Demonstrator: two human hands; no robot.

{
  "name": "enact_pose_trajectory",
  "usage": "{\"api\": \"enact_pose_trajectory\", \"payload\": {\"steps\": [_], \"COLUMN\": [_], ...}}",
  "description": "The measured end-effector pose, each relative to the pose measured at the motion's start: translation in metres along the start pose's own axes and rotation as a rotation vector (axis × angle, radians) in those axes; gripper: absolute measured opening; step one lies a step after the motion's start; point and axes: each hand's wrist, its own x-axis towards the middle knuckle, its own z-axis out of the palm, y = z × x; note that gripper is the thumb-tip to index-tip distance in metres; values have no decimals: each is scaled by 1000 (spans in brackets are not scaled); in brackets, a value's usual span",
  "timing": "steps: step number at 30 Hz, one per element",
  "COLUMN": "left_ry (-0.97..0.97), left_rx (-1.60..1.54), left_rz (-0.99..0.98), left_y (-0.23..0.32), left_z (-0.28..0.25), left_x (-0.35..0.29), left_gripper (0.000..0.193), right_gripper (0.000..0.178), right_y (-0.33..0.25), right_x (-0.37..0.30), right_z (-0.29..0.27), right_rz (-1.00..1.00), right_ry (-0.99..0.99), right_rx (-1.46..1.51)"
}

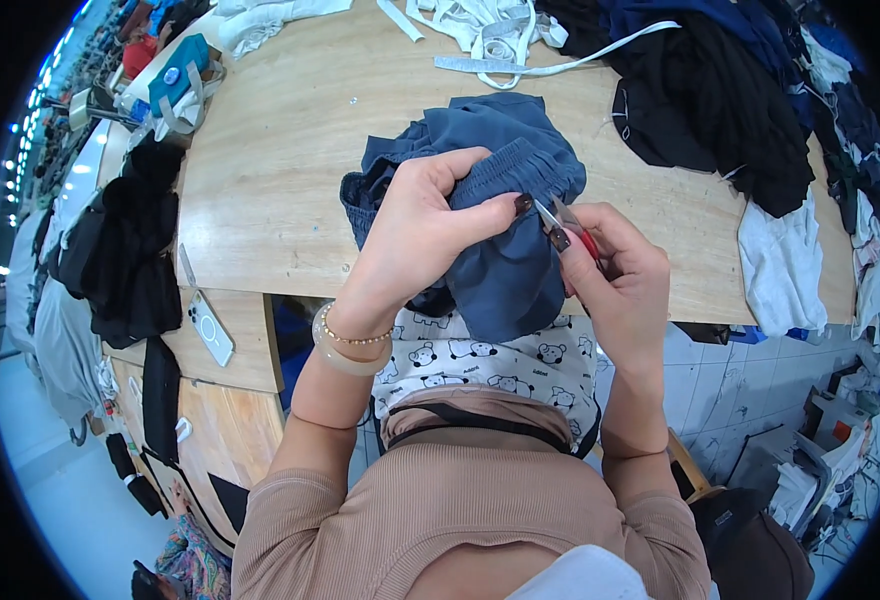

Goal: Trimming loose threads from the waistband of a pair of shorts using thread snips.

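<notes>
A slate-blue garment (515,290) with a gathered elastic waistband (505,170) lies bunched over the table's near edge, its lower part hanging toward my lap. My left hand (425,220) pinches the waistband between thumb and fingers. In my right hand (620,275) is a small pair of thread snips with red handles (589,243). Their metal blades point up and left, close to my left thumb and the gathered cloth. The blades stand slightly apart; whether a thread lies between them is too small to tell.
On the wooden table (270,150), white straps (500,40) lie at the far side, and dark garments (710,100) pile up at right beside a white cloth (785,265). A phone (210,328) and black cloth (125,240) are at left. A patterned apron (470,355) covers my lap.
</notes>
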Motion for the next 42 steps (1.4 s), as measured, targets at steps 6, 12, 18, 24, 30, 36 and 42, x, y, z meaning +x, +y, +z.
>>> {"api": "enact_pose_trajectory", "payload": {"steps": [6,12,18,24,30,36,42], "left_ry": [20,24,55,72,62,57,46], "left_rx": [-13,2,-8,-122,-129,-65,-100], "left_rz": [-5,2,29,35,38,67,74], "left_y": [1,0,-1,-1,-2,-6,-8], "left_z": [1,0,4,7,7,5,7], "left_x": [0,1,0,-1,-1,-1,-1], "left_gripper": [21,23,20,15,14,18,21], "right_gripper": [8,9,8,8,7,6,6], "right_y": [-2,-1,-1,0,-3,-5,-6], "right_x": [1,2,2,0,-1,-1,-1], "right_z": [-2,0,0,4,3,1,4], "right_rz": [18,3,7,-38,-22,15,-29], "right_ry": [-14,-2,-3,38,33,27,49], "right_rx": [-28,-27,-16,5,-29,-66,-51]}}
